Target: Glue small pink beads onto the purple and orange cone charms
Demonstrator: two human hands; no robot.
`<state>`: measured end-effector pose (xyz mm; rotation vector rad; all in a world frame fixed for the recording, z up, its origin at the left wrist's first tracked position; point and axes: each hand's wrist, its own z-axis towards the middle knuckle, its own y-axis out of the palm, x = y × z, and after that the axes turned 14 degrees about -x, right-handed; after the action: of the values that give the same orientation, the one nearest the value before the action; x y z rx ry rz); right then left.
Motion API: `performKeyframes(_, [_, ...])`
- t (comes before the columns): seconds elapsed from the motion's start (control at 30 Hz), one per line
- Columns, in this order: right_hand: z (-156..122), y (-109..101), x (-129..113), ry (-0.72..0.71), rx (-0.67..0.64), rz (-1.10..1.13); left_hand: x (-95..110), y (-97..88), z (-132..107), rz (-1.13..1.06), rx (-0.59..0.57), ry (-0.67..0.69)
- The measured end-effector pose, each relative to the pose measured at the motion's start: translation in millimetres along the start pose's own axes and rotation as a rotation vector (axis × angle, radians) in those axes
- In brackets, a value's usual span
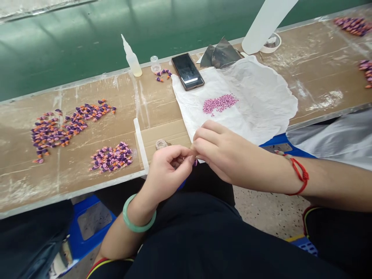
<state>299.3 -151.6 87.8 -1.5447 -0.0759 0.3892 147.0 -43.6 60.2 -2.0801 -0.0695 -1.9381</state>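
Observation:
My left hand (168, 170) is closed in a pinch at the table's front edge. Between its thumb and finger shows a bit of a small purple-and-pink piece (195, 162), mostly hidden. My right hand (223, 151) meets it there, fingertips pressed together; what they hold, if anything, is hidden. Just beyond the left hand stands a small clear round dish (161, 144). Past the right hand, tiny pink-and-white bits (219, 104) lie on white paper (255, 97). To the left is a pile of small purple-and-pink pieces (112, 157).
Farther left lie many purple pieces with orange tips (72, 126). A squeeze bottle (132, 60), a clear cap (155, 64), a phone (188, 71), grey sheets (223, 54) and a tape roll (272, 42) line the back. A white strip (141, 143) lies left of the dish.

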Motion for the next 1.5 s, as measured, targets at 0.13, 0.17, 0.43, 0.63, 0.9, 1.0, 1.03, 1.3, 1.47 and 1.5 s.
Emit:
performKeyframes(0.13, [-6,-2,-1,0.039,0.053,0.305,2,0.5,-3,-0.044,0.035,0.010])
performKeyframes(0.17, [-8,-2,-2,0.053,0.052,0.350,3,0.7,-4,-0.052,0.039,0.010])
performKeyframes(0.43, [-7,-2,-6,0.082,0.082,0.297,7,2.2,-7,-0.036,0.054,0.009])
performKeyframes(0.63, [-5,-2,-5,0.018,0.141,0.063,2,-3.3,-7,-0.437,-0.059,-0.088])
performKeyframes(0.9, [-5,2,-2,-0.200,0.275,-0.205,0,-4.1,-9,-0.541,-0.075,-0.060])
performKeyframes(1.0, [-3,1,-5,-0.044,0.284,0.136,4,-2.5,-12,-0.305,0.038,0.035])
performKeyframes(1.03, [-3,0,-7,0.021,0.265,0.264,6,-2.0,-13,-0.196,0.080,0.068])
performKeyframes(1.3, [4,-2,-13,0.143,0.170,0.572,8,-3.3,-17,0.268,0.182,0.175])
performKeyframes(1.47, [7,3,-13,0.123,0.173,0.585,6,-6.7,-18,0.292,0.155,0.134])
performKeyframes(1.5, [8,4,-13,0.122,0.169,0.591,6,-7.6,-19,0.287,0.151,0.131])
